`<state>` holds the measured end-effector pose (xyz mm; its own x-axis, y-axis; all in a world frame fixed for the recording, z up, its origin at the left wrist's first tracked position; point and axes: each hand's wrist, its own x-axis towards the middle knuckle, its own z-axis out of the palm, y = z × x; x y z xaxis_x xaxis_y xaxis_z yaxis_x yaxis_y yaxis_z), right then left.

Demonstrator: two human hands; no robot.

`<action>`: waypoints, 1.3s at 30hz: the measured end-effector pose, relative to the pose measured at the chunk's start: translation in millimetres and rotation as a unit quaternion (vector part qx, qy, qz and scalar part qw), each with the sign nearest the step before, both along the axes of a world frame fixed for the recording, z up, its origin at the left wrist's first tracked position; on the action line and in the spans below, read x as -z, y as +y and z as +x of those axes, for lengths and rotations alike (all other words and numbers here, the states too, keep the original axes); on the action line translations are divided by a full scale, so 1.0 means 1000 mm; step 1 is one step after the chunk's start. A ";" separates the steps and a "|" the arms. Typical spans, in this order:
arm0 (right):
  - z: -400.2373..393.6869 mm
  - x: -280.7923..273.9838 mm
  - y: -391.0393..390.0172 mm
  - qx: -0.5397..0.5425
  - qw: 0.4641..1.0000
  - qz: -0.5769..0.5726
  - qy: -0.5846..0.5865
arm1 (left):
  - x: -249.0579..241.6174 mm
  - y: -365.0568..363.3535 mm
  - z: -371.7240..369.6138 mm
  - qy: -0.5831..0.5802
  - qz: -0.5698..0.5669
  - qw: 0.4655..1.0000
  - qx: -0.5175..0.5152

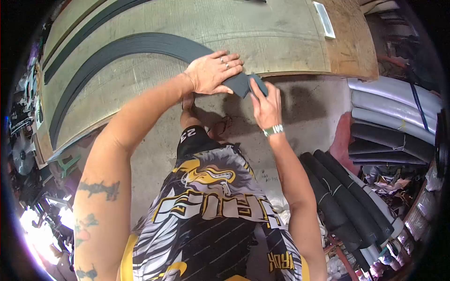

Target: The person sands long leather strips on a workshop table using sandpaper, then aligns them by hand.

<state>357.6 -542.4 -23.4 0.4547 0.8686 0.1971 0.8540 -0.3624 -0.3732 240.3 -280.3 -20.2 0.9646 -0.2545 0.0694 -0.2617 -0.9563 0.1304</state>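
A long dark grey strip stack (136,43) curves across the wooden table and reaches past its front edge. My left hand (213,72) lies flat on the stack close to its right end, fingers spread, with rings on two of them. The stack's end (239,85) sticks out beyond the table edge. Right beside that end, my right hand (267,104) grips a small dark grey block (258,84) between thumb and fingers. Whether the block touches the stack's end is hard to tell.
More dark strips (89,29) lie at the table's back left. A white rectangular object (324,19) rests on the wooden table (290,51). Silvery rolls (393,105) and dark rolls (347,199) are stacked on the right. A fan (22,154) stands at the left.
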 end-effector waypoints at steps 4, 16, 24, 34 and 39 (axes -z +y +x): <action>0.007 0.031 -0.058 0.048 0.988 -0.132 0.060 | 0.004 -0.003 0.000 -0.022 -0.006 1.000 0.003; -0.024 0.064 -0.041 0.082 0.971 0.097 0.204 | 0.000 0.001 0.003 -0.002 0.015 1.000 0.004; -0.031 0.076 -0.031 0.081 0.990 0.070 0.094 | -0.006 0.006 0.011 -0.018 0.046 0.999 -0.001; -0.047 0.075 -0.047 0.092 0.981 0.056 0.159 | -0.004 -0.002 0.004 -0.020 0.040 0.999 0.004; -0.052 0.011 -0.005 0.051 0.977 0.179 0.107 | -0.006 -0.002 0.005 -0.010 0.040 0.999 0.011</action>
<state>306.0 -547.3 -34.8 0.5998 0.7090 0.3708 0.7082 -0.2548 -0.6584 245.6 -282.6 -14.2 0.9572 -0.2816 0.0668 -0.2850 -0.9573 0.0479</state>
